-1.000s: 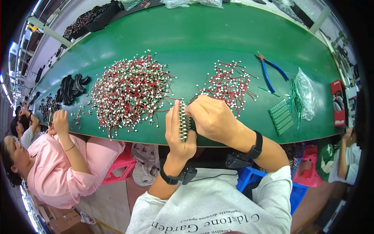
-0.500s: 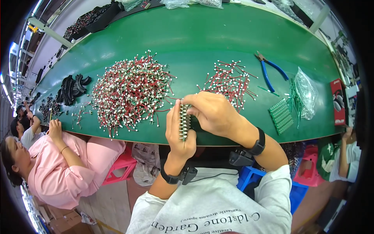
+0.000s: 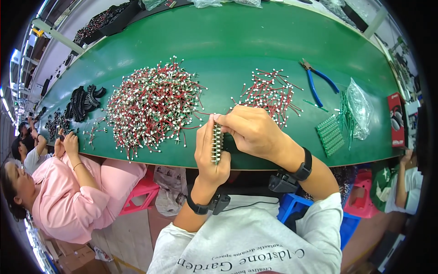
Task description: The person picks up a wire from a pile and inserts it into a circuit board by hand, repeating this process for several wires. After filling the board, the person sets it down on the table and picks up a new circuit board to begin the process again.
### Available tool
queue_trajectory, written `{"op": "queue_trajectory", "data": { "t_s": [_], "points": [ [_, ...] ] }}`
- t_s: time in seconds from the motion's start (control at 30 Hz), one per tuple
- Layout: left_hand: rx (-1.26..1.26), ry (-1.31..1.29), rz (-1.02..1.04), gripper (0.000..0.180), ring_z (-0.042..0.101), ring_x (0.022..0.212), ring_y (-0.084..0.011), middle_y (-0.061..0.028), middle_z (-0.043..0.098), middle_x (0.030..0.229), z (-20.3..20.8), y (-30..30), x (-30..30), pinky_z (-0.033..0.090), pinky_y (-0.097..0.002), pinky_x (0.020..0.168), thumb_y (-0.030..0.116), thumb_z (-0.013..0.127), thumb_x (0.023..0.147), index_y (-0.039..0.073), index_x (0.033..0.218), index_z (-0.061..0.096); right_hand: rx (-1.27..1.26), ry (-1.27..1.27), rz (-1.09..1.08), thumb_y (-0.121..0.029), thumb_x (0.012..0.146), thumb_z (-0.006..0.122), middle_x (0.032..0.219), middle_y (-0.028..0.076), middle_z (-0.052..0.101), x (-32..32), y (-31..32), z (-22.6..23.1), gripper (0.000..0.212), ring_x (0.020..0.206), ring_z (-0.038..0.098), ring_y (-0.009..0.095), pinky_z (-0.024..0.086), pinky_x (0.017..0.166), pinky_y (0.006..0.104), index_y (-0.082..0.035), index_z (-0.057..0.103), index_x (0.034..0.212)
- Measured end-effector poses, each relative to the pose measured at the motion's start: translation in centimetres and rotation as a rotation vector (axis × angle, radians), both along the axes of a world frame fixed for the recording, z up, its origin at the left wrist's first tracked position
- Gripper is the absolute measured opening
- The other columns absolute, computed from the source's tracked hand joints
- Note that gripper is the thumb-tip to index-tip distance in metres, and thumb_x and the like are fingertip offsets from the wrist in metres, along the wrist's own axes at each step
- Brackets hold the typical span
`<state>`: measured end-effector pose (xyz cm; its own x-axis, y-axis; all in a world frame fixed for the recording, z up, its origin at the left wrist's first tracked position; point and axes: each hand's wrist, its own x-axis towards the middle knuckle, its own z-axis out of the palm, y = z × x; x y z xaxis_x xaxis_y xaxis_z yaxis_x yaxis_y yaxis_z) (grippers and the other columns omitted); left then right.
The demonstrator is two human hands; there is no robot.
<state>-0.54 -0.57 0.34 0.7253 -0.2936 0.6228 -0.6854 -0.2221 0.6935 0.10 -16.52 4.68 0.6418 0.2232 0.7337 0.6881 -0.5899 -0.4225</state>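
My left hand (image 3: pixel 209 160) is wrapped round an upright circuit board strip (image 3: pixel 216 145), seen nearly edge-on, with a row of small pale connectors along it. At the strip's far end my right hand (image 3: pixel 256 131) pinches with thumb and forefinger, close to the left fingertips; what lies in that pinch is too small to make out. A red wire end runs toward the fingertips from a big heap of red-wired white connectors (image 3: pixel 153 107) on the left. Beyond my right hand lies a smaller pile of red wires (image 3: pixel 273 93) with white connectors.
To the right are blue-handled cutters (image 3: pixel 315 84), a green board panel (image 3: pixel 330 135), green strips, a clear plastic bag (image 3: pixel 359 109) and a red box (image 3: pixel 396 119). Black parts (image 3: pixel 84 104) lie left. A person in pink (image 3: pixel 75 196) sits at the table's left.
My right fingertips have shifted slightly toward the strip's far end, beside the left fingertips. The person in pink has both hands raised together at the table edge.
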Motion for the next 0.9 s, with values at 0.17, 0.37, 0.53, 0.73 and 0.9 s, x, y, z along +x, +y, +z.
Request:
{"op": "queue_trajectory", "data": {
  "t_s": [0.17,0.37,0.53,0.73,0.9],
  "points": [
    [0.000,-0.031,0.002,0.075,0.055,0.110,-0.0408,-0.0294,0.053,0.123,-0.2,-0.1,0.1,0.045,-0.0447,0.097,-0.005,0.047,0.064,-0.014,0.138,0.041,-0.030,0.014,-0.013,0.004,0.072,0.072,0.067,0.009,0.057,-0.2,0.0,0.1,0.027,0.057,0.058,0.025,0.046,0.049,0.0356,-0.001,0.066,0.098],
    [-0.029,0.079,0.045,0.075,0.056,0.109,-0.0402,-0.0289,0.054,0.123,-0.1,0.0,-0.3,0.046,-0.0431,0.096,-0.003,0.047,0.065,-0.014,0.139,0.041,-0.024,0.022,-0.031,0.003,0.073,0.072,0.068,0.009,0.058,0.0,0.4,0.2,0.028,0.058,0.058,0.025,0.047,0.051,0.0355,-0.002,0.067,0.101],
    [-0.161,0.217,0.078,0.076,0.061,0.100,-0.0286,-0.0233,0.058,0.119,-0.3,0.2,-0.5,0.050,-0.0372,0.091,-0.002,0.046,0.067,-0.012,0.141,0.039,0.076,0.015,0.087,0.002,0.076,0.071,0.072,0.010,0.061,-0.2,-0.3,0.5,0.028,0.061,0.059,0.026,0.047,0.054,0.0355,-0.004,0.069,0.104],
    [-0.933,0.722,-0.094,0.083,0.064,0.099,-0.0226,-0.0181,0.060,0.119,1.0,0.4,0.5,0.054,-0.0338,0.086,-0.008,0.040,0.066,-0.008,0.148,0.030,-0.020,0.106,-0.117,0.001,0.076,0.071,0.082,0.010,0.062,1.2,-4.2,0.2,0.023,0.075,0.059,0.027,0.049,0.067,0.0372,-0.006,0.071,0.098],
    [-0.971,0.703,-0.094,0.082,0.064,0.102,-0.0249,-0.0194,0.058,0.121,0.4,0.8,0.7,0.054,-0.0367,0.090,-0.009,0.039,0.066,-0.007,0.148,0.031,-0.277,0.377,0.011,-0.006,0.070,0.076,0.093,0.009,0.059,0.7,-3.9,-0.6,0.019,0.093,0.056,0.027,0.048,0.080,0.0386,-0.008,0.070,0.088]
  ]
}}
